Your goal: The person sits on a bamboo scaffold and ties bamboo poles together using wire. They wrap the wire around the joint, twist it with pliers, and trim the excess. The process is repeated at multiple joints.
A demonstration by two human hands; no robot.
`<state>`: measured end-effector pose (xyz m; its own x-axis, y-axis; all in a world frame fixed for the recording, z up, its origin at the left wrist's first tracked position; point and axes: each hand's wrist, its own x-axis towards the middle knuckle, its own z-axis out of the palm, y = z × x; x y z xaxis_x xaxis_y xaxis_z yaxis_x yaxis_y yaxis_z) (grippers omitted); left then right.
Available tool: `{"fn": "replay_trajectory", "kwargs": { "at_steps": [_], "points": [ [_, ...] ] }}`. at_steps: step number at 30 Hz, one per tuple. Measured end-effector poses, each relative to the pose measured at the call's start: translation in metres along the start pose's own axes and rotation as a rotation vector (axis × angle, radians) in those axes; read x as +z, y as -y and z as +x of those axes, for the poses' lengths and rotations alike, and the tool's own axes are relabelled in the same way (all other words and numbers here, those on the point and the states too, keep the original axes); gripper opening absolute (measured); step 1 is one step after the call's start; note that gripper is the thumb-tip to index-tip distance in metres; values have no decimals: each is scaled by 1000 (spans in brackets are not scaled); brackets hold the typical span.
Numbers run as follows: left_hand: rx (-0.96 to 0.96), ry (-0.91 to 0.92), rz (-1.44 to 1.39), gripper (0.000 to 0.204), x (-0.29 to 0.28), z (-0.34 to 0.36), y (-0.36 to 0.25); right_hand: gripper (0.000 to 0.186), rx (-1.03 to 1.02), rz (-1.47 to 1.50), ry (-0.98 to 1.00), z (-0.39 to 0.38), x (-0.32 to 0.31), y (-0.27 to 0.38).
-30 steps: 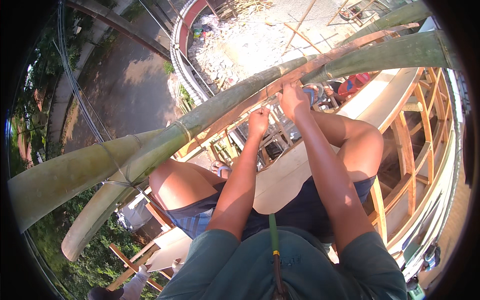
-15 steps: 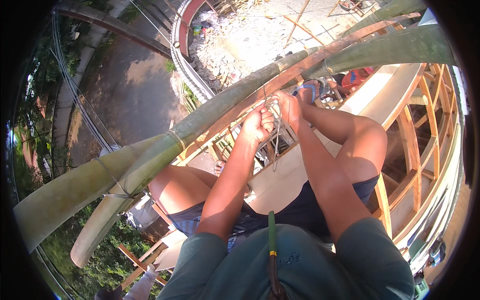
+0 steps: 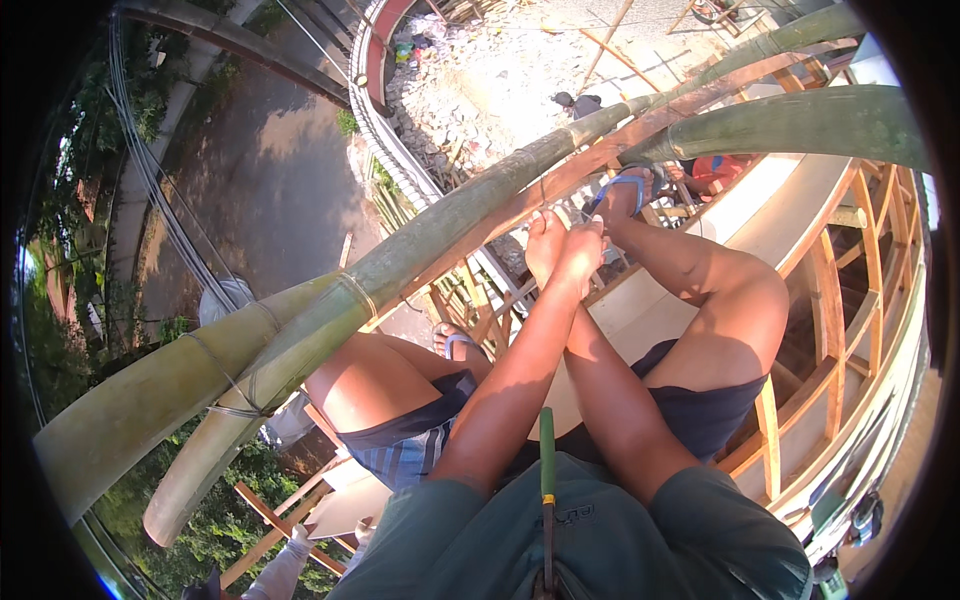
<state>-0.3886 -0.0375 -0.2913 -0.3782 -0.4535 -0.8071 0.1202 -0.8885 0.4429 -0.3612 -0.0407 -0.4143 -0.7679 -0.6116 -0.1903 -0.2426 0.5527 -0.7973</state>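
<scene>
My forearms cross in front of me below a long green bamboo pole (image 3: 425, 235) and the reddish wooden beam (image 3: 480, 228) along it. My left hand (image 3: 582, 252) has crossed over to the right, its fingers closed. My right hand (image 3: 545, 246) is closed at the left, partly behind the left wrist. A thin tie wire (image 3: 544, 188) goes round the beam just above my fists; its ends run down into them and are mostly hidden. Both fists sit close under the beam. A green-handled tool (image 3: 547, 455) hangs at my chest.
More bamboo (image 3: 800, 125) extends right. Wire lashing (image 3: 240, 408) binds overlapping poles at left. A curved wooden frame (image 3: 830, 330) stands at right. A co-worker in red (image 3: 715, 172) is beyond my foot; another's sleeve (image 3: 285, 568) shows lower left. Rubble (image 3: 460, 100) and a road (image 3: 265, 190) lie below.
My hands have crossed: the left moved right over the right, which moved left. The hanging wire loop between them is no longer visible. The view has shifted slightly.
</scene>
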Motion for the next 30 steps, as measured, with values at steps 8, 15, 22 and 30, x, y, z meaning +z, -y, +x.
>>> {"fn": "replay_trajectory", "kwargs": {
  "at_steps": [8, 15, 22, 30],
  "points": [
    [685, -556, 1110, 45, -70, -8, -48, 22, -50, -481, 695, 25, -110, 93],
    [556, -359, 1336, 41, -73, 30, -36, 24, -331, -476, 597, 75, -132, 57],
    [544, -427, 1095, 25, -86, 34, -18, 23, -331, -109, 324, 50, -113, 20],
    [375, -218, 782, 23, -82, 34, -30, 27, 269, 489, 591, 31, -87, 8]
  ]
}}
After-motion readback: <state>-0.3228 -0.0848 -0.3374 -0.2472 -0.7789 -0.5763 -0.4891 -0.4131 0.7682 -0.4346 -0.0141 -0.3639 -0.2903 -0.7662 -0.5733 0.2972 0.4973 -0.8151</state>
